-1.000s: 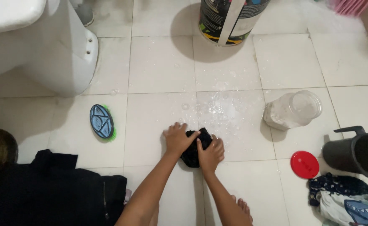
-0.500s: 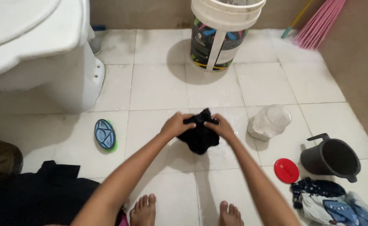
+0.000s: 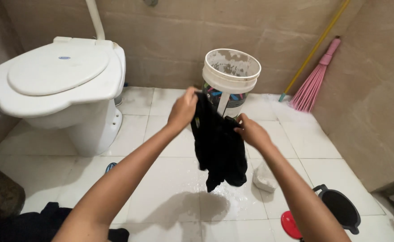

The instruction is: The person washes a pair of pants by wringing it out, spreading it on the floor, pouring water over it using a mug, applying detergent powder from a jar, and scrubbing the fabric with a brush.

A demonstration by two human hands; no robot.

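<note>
I am gripping the wet black garment [image 3: 219, 143] at its top edge with my left hand [image 3: 183, 110] and right hand [image 3: 250, 131], dangling it mid-frame before the white bucket [image 3: 231, 80], and I reckon dripping water is slicking the floor tiles [image 3: 161, 197] underfoot.

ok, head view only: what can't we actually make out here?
- Clear jar: mostly hidden behind the black garment and the right forearm.
- Red lid: cut by the right arm and the bottom edge.
- Scrub brush: only a sliver shows past the left forearm.
- Bucket: contents not visible from this angle.
- Left hand, right hand: fingertips buried in the cloth.
</note>
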